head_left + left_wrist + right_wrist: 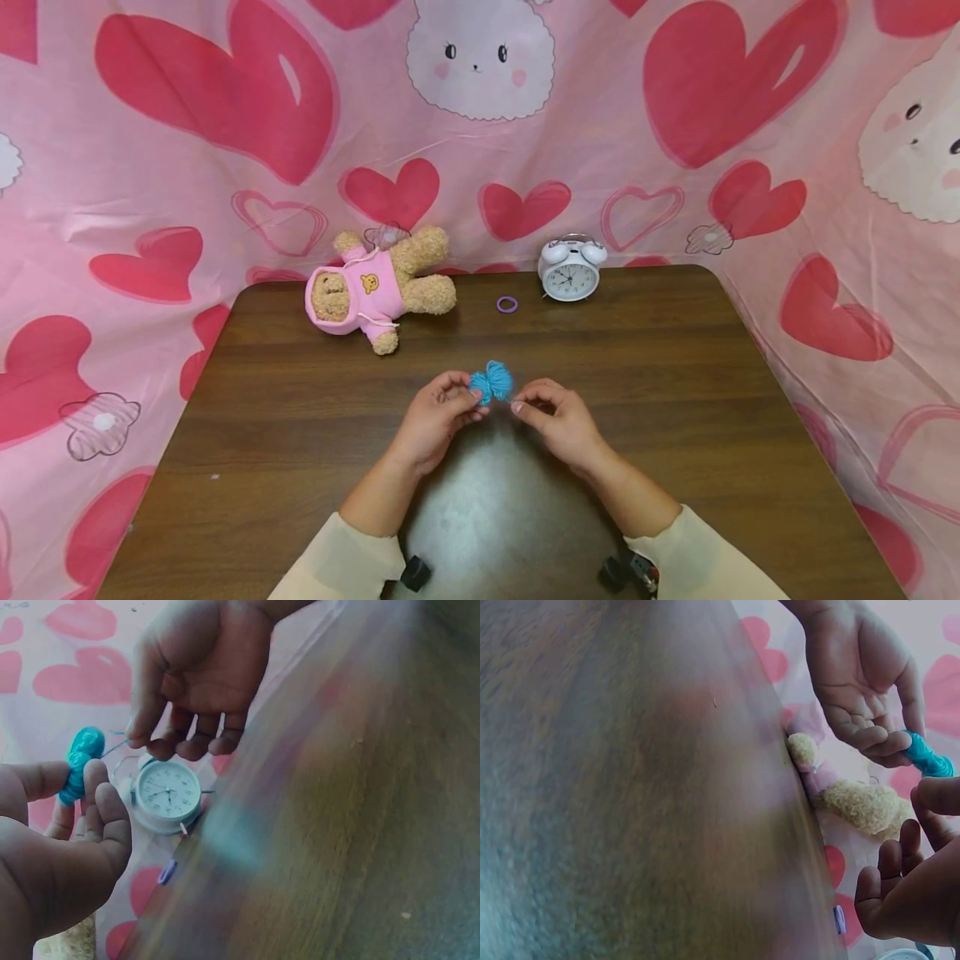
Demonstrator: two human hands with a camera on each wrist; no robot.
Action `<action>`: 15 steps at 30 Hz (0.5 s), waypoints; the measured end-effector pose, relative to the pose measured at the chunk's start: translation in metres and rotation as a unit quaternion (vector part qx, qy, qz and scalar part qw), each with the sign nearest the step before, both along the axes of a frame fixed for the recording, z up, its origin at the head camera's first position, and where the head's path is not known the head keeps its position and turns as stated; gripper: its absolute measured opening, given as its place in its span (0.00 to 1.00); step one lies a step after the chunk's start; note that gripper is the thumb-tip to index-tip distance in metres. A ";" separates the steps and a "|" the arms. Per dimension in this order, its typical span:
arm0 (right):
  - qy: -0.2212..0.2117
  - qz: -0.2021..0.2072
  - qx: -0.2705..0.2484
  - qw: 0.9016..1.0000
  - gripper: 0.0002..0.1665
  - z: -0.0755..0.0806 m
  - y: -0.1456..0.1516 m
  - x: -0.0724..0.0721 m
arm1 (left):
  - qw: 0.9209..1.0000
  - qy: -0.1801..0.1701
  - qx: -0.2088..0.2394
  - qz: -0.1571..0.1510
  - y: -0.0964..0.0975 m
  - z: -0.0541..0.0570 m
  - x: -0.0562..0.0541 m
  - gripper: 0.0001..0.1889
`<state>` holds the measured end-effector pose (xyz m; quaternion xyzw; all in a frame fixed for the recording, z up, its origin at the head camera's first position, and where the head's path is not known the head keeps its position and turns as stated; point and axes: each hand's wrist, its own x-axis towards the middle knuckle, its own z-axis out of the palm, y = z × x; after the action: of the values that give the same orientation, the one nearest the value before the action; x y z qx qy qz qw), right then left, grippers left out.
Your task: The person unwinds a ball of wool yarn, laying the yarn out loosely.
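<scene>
A small blue bundle of yarn [497, 380], cinched at its middle like a bow, is held up over the table. My left hand [442, 414] pinches one end of it between thumb and fingers. Close by on the right, my right hand [561, 421] pinches a thin loose strand of the yarn with thumb and index finger. In the left wrist view that strand [116, 746] runs from the bundle [81, 761] to the right fingertips. The right wrist view shows the bundle [930, 759] between both hands.
On the brown wooden table [315, 467], a teddy bear [375, 287] in a pink hoodie lies at the back left. A purple ring [507, 305] lies beyond the hands, left of a white alarm clock [570, 271]. Pink heart-patterned cloth [450, 150] hangs behind.
</scene>
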<state>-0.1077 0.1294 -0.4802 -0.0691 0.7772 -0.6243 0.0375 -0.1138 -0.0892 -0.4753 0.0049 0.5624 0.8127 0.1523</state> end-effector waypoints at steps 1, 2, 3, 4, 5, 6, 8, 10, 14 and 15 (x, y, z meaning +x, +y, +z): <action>-0.001 -0.002 0.000 1.000 0.03 0.001 0.000 0.000 | 1.000 -0.001 0.003 -0.003 -0.001 0.001 0.000 0.08; -0.003 -0.004 0.000 1.000 0.02 0.001 0.001 0.000 | 1.000 -0.001 0.006 -0.007 -0.002 0.001 0.000 0.08; -0.005 -0.006 -0.002 1.000 0.03 0.002 0.001 0.000 | 1.000 0.001 0.004 -0.012 -0.003 0.002 0.000 0.09; -0.007 -0.009 -0.003 1.000 0.03 0.002 0.002 0.000 | 1.000 0.005 0.001 -0.019 -0.004 0.002 0.000 0.09; -0.009 -0.012 -0.006 1.000 0.03 0.002 0.002 0.000 | 1.000 0.008 -0.005 -0.028 -0.006 0.002 0.000 0.09; -0.011 -0.017 -0.009 1.000 0.03 0.003 0.003 0.000 | 0.999 0.012 -0.010 -0.039 -0.007 0.002 0.001 0.09; -0.015 -0.027 -0.023 0.999 0.04 0.004 0.004 -0.001 | 0.997 0.019 -0.025 -0.064 -0.011 0.002 0.001 0.10; -0.018 -0.036 -0.039 0.998 0.05 0.005 0.006 -0.002 | 0.995 0.027 -0.039 -0.090 -0.014 0.002 0.002 0.10; -0.013 -0.041 -0.063 0.997 0.07 0.007 0.009 -0.003 | 0.990 0.041 -0.071 -0.117 -0.018 0.000 0.004 0.11; -0.010 -0.040 -0.067 0.997 0.08 0.007 0.010 -0.003 | 0.989 0.044 -0.079 -0.118 -0.018 -0.001 0.004 0.11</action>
<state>-0.1106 0.1395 -0.4728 -0.0345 0.7356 -0.6764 0.0159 -0.1096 -0.1069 -0.4763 0.0952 0.6265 0.7412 0.2216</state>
